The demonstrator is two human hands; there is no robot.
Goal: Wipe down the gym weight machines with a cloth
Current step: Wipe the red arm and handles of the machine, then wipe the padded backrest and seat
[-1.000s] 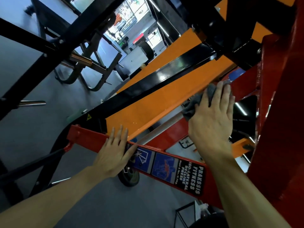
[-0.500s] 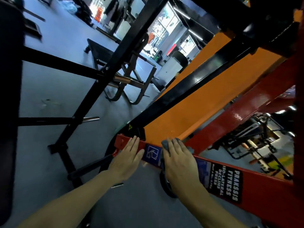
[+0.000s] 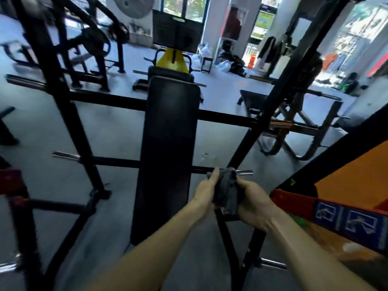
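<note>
Both hands meet in front of the long black bench pad (image 3: 170, 148), just to its right near its lower end. A dark grey cloth (image 3: 227, 191) is bunched between them. Left hand (image 3: 204, 191) holds the cloth's left side, fingers curled round it w/ the thumb up along the top edge. Right hand (image 3: 255, 203) grips the cloth's right side and bottom, fingers wrapped into the fabric. Cloth is off every machine surface, held in the air betw the 2 hands.

Right of the bench pad, just past the right hand, runs a red frame bar (image 3: 298, 203) w/ blue picture stickers (image 3: 346, 217) on it; an orange panel (image 3: 357, 177) sits above that bar. Behind the cloth, a chrome peg (image 3: 244, 172) sticks out from a black slanted post (image 3: 270, 114) to the right of the bench pad. Left of the bench pad stands a black upright frame (image 3: 71, 114) w/ another chrome peg (image 3: 65, 154). Beyond the far end of the bench pad is a yellow part (image 3: 172, 60) under a dark panel, and other gym gear blurred further back. Grey floor (image 3: 113, 131) all around the bench pad
</note>
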